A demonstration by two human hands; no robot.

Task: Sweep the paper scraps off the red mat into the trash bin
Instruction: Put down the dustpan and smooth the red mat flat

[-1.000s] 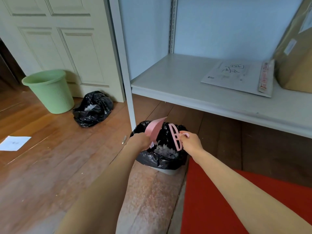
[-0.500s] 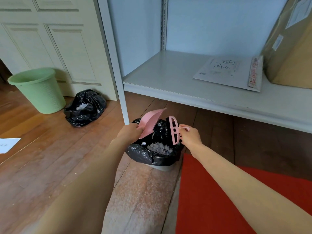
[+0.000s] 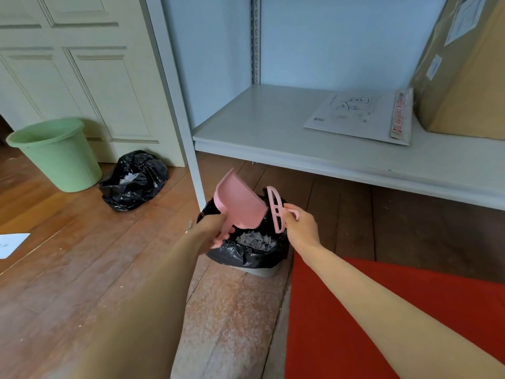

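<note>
My left hand (image 3: 211,228) grips the handle of a pink dustpan (image 3: 239,205), held tilted over the trash bin (image 3: 246,255), which is lined with a black bag. White paper scraps (image 3: 255,239) lie inside the bin. My right hand (image 3: 299,224) holds a small pink brush (image 3: 275,209) upright beside the dustpan's mouth, above the bin's right side. The red mat (image 3: 382,310) covers the floor at the lower right, and no scraps show on its visible part.
A white shelf unit (image 3: 273,138) stands just behind the bin, its post (image 3: 191,160) close to the dustpan. On the shelf lie a white envelope (image 3: 360,116) and a cardboard box (image 3: 470,77). A green bucket (image 3: 57,154), a black bag (image 3: 134,179) and a paper sheet (image 3: 11,243) sit left.
The dustpan has turned so that its open pan now faces me and has lifted a little above the bin. The brush stays beside it. The view has shifted slightly.
</note>
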